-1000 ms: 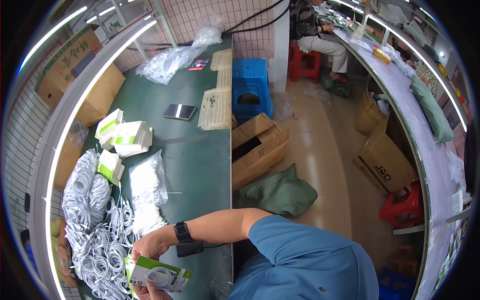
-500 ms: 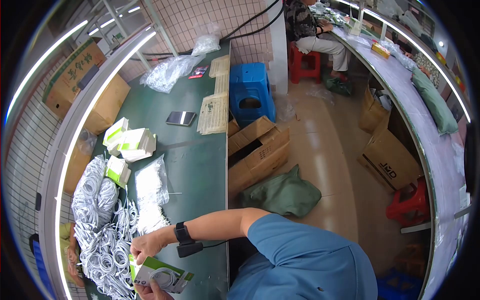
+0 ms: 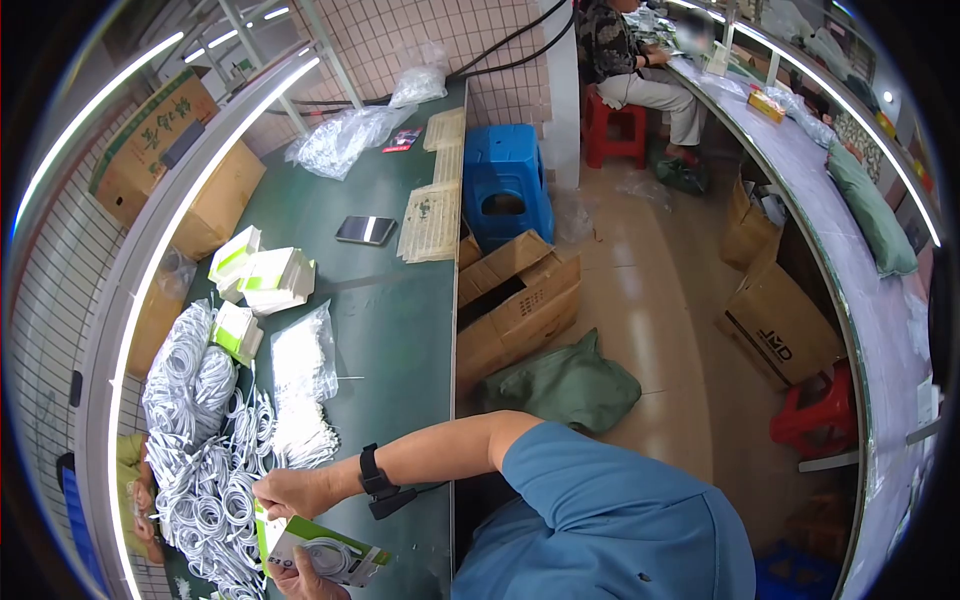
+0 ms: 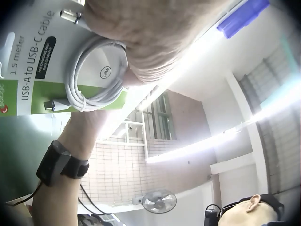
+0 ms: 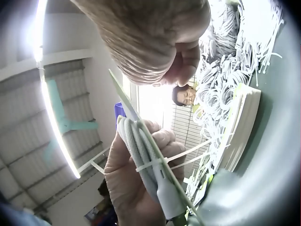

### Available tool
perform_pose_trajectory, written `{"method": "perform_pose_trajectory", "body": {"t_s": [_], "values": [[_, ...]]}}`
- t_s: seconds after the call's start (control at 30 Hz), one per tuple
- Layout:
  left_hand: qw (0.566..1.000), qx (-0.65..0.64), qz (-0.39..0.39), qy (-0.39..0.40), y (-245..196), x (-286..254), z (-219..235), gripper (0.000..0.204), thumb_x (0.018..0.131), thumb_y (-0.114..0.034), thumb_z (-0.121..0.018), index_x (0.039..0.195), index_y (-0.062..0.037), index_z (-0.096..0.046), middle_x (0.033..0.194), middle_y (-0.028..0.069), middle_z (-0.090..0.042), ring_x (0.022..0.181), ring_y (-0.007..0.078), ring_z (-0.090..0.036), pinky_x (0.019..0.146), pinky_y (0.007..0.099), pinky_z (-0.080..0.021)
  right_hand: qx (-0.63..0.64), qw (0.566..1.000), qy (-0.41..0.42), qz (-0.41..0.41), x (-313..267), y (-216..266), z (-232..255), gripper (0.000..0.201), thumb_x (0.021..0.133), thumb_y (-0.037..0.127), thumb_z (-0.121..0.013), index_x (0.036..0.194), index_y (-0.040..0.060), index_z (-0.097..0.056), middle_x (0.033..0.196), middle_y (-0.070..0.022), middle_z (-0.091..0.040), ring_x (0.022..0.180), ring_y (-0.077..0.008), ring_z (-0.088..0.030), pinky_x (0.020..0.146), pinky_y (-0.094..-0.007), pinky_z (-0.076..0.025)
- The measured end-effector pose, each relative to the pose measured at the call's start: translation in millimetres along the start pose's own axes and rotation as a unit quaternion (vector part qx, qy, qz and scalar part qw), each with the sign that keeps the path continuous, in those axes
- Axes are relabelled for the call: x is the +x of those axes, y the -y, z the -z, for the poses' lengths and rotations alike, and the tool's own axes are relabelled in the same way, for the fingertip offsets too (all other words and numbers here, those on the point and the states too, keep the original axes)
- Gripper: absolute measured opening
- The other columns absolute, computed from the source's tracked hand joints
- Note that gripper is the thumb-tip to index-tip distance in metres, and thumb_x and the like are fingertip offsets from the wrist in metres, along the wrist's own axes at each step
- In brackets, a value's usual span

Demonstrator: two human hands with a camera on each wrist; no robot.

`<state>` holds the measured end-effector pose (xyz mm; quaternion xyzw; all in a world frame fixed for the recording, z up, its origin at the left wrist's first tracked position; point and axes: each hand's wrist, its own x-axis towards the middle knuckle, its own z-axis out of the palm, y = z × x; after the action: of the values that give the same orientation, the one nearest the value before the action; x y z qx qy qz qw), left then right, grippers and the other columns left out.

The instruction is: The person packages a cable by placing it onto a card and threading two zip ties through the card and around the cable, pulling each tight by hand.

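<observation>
Low in the head view, my left hand [image 3: 308, 580] grips a white and green packaging card [image 3: 372, 560], its thumb on the front beside a coiled white USB cable [image 3: 328, 553]. In the left wrist view, the card [image 4: 30, 54] reads "USB-A to USB-C cable". A white cable tie [image 5: 188, 150] binds the coil to the card in the right wrist view, its loose ends sticking out behind. My right hand [image 3: 300, 492], with a black wristband, is at the card's upper left edge, fingers curled; I cannot tell whether they pinch anything.
A heap of coiled white cables [image 3: 210, 510] lies left of my hands. Beyond are a bag of white cable ties [image 3: 303, 360], stacks of green and white cards [image 3: 278, 280] and a phone [image 3: 366, 230] on the green table [image 3: 400, 350]. Cartons [image 3: 520, 300] stand beside the table.
My right wrist has turned and its fingers have curled more beside the card's edge. My left hand keeps its grip on the card. The head view has shifted slightly.
</observation>
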<state>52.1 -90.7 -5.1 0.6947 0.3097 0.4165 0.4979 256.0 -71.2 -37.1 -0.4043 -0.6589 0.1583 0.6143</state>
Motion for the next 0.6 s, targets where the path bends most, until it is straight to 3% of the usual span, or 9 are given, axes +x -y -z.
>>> {"method": "perform_pose_trajectory", "body": {"t_s": [0.07, 0.13, 0.17, 0.27, 0.6], "values": [[0.997, -0.057, 0.013, 0.049, 39.8, 9.9, 24.8, 0.041, 0.103, -0.015, -0.071, 0.136, 0.0030, -0.055, 0.125, 0.0150, -0.069, 0.108, 0.0192, -0.070, 0.096, 0.0351, -0.057, 0.024, 1.000, -0.008, -0.019, 1.0, 1.4, 1.6, 0.018, 0.091, 0.009, -0.074, 0.088, -0.0033, -0.061, 0.072, -0.0157, -0.066, 0.066, -0.0254, -0.067, 0.060, -0.0399, -0.050], [0.997, -0.071, -0.006, 0.037, 40.8, 9.6, 20.6, 0.038, 0.102, -0.014, -0.071, 0.133, 0.0024, -0.056, 0.122, 0.0139, -0.070, 0.106, 0.0186, -0.070, 0.094, 0.0350, -0.057, 0.100, 0.991, 0.001, -0.087, 2.5, 6.2, 3.5, 0.020, 0.093, 0.010, -0.074, 0.088, -0.0037, -0.061, 0.071, -0.0111, -0.066, 0.063, -0.0194, -0.066, 0.057, -0.0368, -0.050], [0.996, -0.078, -0.015, 0.030, 40.4, 10.1, 19.1, 0.037, 0.101, -0.013, -0.071, 0.131, 0.0021, -0.057, 0.120, 0.0133, -0.070, 0.104, 0.0183, -0.070, 0.093, 0.0350, -0.057, 0.209, 0.967, -0.004, -0.145, 2.9, 9.3, 2.9, 0.020, 0.096, 0.012, -0.074, 0.089, -0.0026, -0.064, 0.072, -0.0049, -0.066, 0.061, -0.0119, -0.064, 0.054, -0.0309, -0.051], [0.991, -0.132, 0.004, 0.001, 37.7, 11.2, 19.4, 0.037, 0.100, -0.011, -0.071, 0.132, 0.0015, -0.057, 0.118, 0.0120, -0.070, 0.101, 0.0179, -0.070, 0.090, 0.0339, -0.057, 0.319, 0.925, 0.006, -0.208, 10.2, 14.7, 5.0, 0.017, 0.097, 0.011, -0.073, 0.090, -0.0015, -0.065, 0.072, -0.0038, -0.066, 0.061, -0.0105, -0.063, 0.055, -0.0282, -0.050], [0.980, -0.197, 0.033, -0.024, 47.0, 35.9, 54.2, 0.037, 0.099, -0.015, -0.075, 0.129, -0.0019, -0.057, 0.119, 0.0127, -0.071, 0.104, 0.0203, -0.072, 0.094, 0.0354, -0.058, 0.319, 0.933, 0.011, -0.164, 46.4, 16.0, -3.8, 0.017, 0.099, 0.010, -0.072, 0.089, -0.0006, -0.064, 0.071, -0.0040, -0.065, 0.061, -0.0099, -0.062, 0.055, -0.0258, -0.049]]}}
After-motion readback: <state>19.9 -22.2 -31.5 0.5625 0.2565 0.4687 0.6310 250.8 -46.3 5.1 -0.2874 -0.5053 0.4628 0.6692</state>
